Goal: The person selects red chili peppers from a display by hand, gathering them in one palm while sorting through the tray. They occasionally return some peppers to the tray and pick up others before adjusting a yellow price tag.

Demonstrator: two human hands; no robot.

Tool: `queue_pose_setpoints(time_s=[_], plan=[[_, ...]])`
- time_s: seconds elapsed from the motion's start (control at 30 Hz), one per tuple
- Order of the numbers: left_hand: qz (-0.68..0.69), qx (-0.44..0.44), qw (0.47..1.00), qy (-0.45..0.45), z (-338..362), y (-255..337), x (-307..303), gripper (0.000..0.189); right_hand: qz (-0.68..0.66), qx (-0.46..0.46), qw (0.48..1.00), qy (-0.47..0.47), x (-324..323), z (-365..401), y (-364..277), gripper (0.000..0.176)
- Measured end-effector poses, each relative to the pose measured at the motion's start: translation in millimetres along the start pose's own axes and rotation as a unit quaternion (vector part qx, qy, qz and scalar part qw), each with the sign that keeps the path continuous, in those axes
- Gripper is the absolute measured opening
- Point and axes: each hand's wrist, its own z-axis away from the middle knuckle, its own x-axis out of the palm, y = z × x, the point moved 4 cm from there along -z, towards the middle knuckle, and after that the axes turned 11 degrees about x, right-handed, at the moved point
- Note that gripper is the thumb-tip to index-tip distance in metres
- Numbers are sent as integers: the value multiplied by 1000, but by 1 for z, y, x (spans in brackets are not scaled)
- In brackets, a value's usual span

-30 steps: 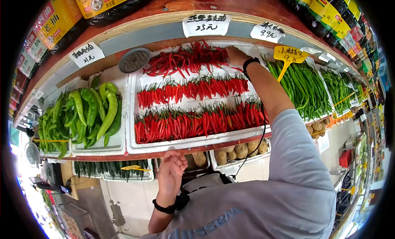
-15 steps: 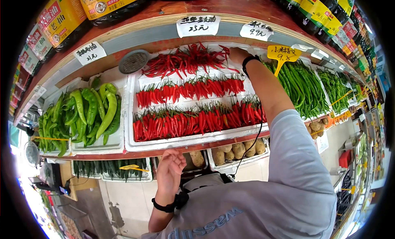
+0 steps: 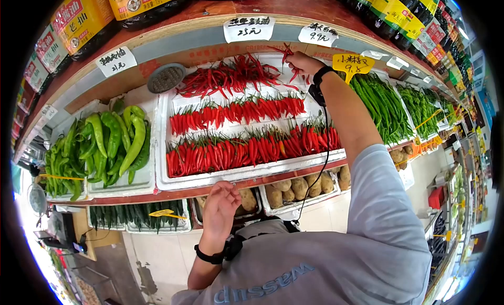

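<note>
My right hand (image 3: 305, 62) is closed around a few thin red chili peppers (image 3: 287, 52) at the back right of a white foam tray (image 3: 210, 182). Some of the held chilies stick up above the fingers and others hang below. Left of that hand lies a loose pile of long red chilies (image 3: 231, 76). Two neat rows of shorter red chilies, a middle row (image 3: 236, 113) and a front row (image 3: 247, 149), fill the rest of the tray. My left hand (image 3: 219, 210) hovers by the tray's front edge, its fingers loosely curled and apart, with nothing visible in it.
Left of the tray are light green peppers (image 3: 113, 142) and a round grey perforated disc (image 3: 166, 78). Long green chilies (image 3: 375, 105) lie to the right, behind a yellow price tag (image 3: 353, 65). Potatoes (image 3: 299, 188) sit below. An overhead shelf (image 3: 210, 22) holds bottles. A black cable (image 3: 326, 163) hangs from my right wrist.
My right hand has lifted slightly and turned, and red chilies now show plainly in its fingers, clear of the pile. The view has shifted a little; my left hand stays in about the same place.
</note>
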Motion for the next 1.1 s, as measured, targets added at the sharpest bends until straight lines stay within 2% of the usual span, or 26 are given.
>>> queue_pose_setpoints(time_s=[0.13, 0.2, 0.23, 0.3, 0.33, 0.43, 0.5, 0.53, 0.57, 0.63, 0.67, 0.7, 0.73, 0.77, 0.83, 0.9, 0.93, 0.97, 1.0, 1.03, 1.1], plan=[[-5, 1, 1000, -28, -9, 2, 2, 16, -30, 12, 999, -30, 10, 25, -16, 19], [-40, 14, 998, -41, -16, 10, 9, 28, -27, -11, 999, -37, 21, 47, -27, 18], [-39, 14, 998, -41, -20, 14, 16, 28, -26, -11, 999, -36, 24, 59, -33, 18], [-62, 67, 995, -32, -30, 26, 31, 46, 71, -23, 993, -88, 34, 87, -48, 19], [-60, 89, 992, -67, -38, 27, 31, 57, 83, -35, 990, -112, 39, 104, -53, 21], [-52, 149, 987, -42, -61, 32, 59, 63, 96, -68, 983, -144, 61, 170, -68, 20], [-43, 154, 987, -27, -80, 24, 71, 68, 79, -74, 977, -185, 82, 200, -66, 21], [-30, 141, 989, -16, -89, 21, 79, 72, 97, -111, 965, -216, 94, 212, -64, 23], [3, 140, 990, 15, -97, 16, 85, 65, 114, -148, 951, -246, 106, 224, -62, 24], [60, 140, 977, -150, -105, 11, 101, 52, 125, -155, 941, -275, 127, 255, -59, 26], [78, 153, 982, -77, -110, 5, 100, 45, 169, -154, 945, -235, 135, 256, -54, 28], [96, 163, 982, -3, -110, -1, 101, 38, 229, -230, 935, -142, 143, 257, -54, 30], [114, 180, 977, 9, -109, 0, 103, 27, 266, -246, 926, -103, 150, 261, -52, 30], [110, 178, 978, 10, -112, -3, 100, 27, 302, -260, 915, -62, 155, 266, -53, 30], [167, 180, 967, 72, -121, -12, 85, 24, 310, -226, 922, -61, 164, 264, -47, 32], [161, 190, 966, 69, -131, -12, 73, 19, 247, -213, 944, -53, 163, 262, -45, 37], [193, 155, 966, 79, -136, -12, 65, 16, 190, -260, 945, -66, 166, 253, -38, 34], [227, 121, 962, 89, -138, -9, 65, 15, 190, -260, 945, -66, 162, 250, -37, 34], [200, 160, 955, 147, -139, -3, 63, 15, 117, -247, 953, -130, 159, 248, -35, 32], [212, 161, 952, 149, -135, 0, 62, 15, 43, -232, 953, -192, 157, 247, -33, 30], [230, 127, 961, 85, -126, 9, 67, 15, 20, -231, 947, -221, 152, 245, -30, 29]])
